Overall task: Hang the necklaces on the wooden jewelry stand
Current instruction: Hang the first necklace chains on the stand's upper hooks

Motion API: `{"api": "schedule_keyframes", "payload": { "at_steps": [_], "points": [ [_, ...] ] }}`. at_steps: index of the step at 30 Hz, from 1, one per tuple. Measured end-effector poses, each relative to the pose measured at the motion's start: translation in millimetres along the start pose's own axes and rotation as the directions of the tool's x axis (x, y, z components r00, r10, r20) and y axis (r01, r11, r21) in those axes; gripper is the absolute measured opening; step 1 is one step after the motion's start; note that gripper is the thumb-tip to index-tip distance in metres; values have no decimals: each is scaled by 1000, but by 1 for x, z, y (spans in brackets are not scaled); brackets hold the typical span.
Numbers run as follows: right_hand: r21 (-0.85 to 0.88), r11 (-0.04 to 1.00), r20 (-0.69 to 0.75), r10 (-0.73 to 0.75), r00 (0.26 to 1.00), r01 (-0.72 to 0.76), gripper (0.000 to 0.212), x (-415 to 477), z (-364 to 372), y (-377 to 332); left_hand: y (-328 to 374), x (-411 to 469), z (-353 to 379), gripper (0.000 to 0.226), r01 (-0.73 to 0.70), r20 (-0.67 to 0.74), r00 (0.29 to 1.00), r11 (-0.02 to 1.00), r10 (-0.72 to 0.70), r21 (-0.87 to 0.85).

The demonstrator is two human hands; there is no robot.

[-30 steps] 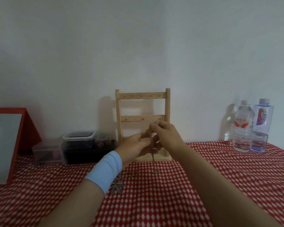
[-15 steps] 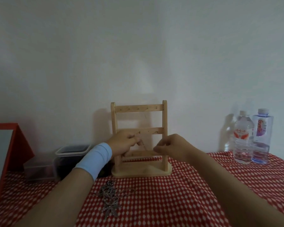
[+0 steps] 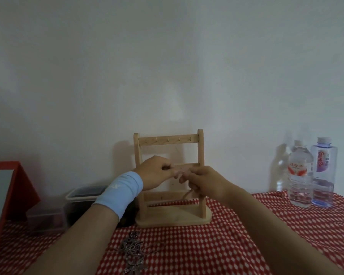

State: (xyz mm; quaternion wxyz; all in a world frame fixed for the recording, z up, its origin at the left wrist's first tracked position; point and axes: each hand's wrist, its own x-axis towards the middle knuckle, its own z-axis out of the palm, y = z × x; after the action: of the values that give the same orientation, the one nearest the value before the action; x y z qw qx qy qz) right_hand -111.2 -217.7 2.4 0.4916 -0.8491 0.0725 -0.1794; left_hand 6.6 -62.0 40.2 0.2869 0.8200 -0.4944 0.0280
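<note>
- The wooden jewelry stand (image 3: 200,153) stands upright on its rounded base: pale, smooth timber, two posts and flat cross rails, with small hooks along the top rail, which look bare.
- The necklace (image 3: 187,195) in hand is a thin brownish strand hanging in front of the stand's lower rail, just below your right hand. I cannot make out whether it has caught a hook.
- Your right hand (image 3: 204,182), in front of the stand's middle rail, has its fingers curled around that strand.
- Your left hand (image 3: 154,173), also at the middle rail, has curled fingers meeting the right fingertips. The blur hides whether it pinches the strand or a hook.
- My judgement: you are partway through hanging a strand and nothing is clearly hung yet.
- Still to do: a tangled pile of necklaces (image 3: 134,252), silvery metal chain with a leaf-like pendant, lies in front of the stand on the red-and-white checked tablecloth (image 3: 236,245).
- A soft light-blue wristband (image 3: 120,190) sits on your left wrist.
- Left of the stand are plastic containers (image 3: 83,195); well to its right, two clear water bottles (image 3: 311,173).
</note>
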Motion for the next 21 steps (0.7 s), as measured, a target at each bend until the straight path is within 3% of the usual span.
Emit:
{"api": "schedule_keyframes", "payload": {
  "at_steps": [4,9,12,17,21],
  "points": [
    [83,996,-173,39,984,-25,33,-1,-11,1,-9,-4,-3,24,28,-8,1000,1000,-28,-10],
    [162,986,-236,73,969,-35,35,-3,-20,-3,-9,1,0,25,32,-232,971,994,-56,-105],
    [74,995,-295,79,952,-60,32,-3,-19,-6,-5,2,6,24,46,-290,956,998,-55,-38],
    [-140,989,-384,-91,919,39,28,7,-29,-29,9,11,-13,27,38,-510,857,995,-78,-88],
    [-288,957,-441,-101,892,-34,28,18,-31,-28,7,16,-9,36,160,-389,911,987,-139,21]
  ]
}}
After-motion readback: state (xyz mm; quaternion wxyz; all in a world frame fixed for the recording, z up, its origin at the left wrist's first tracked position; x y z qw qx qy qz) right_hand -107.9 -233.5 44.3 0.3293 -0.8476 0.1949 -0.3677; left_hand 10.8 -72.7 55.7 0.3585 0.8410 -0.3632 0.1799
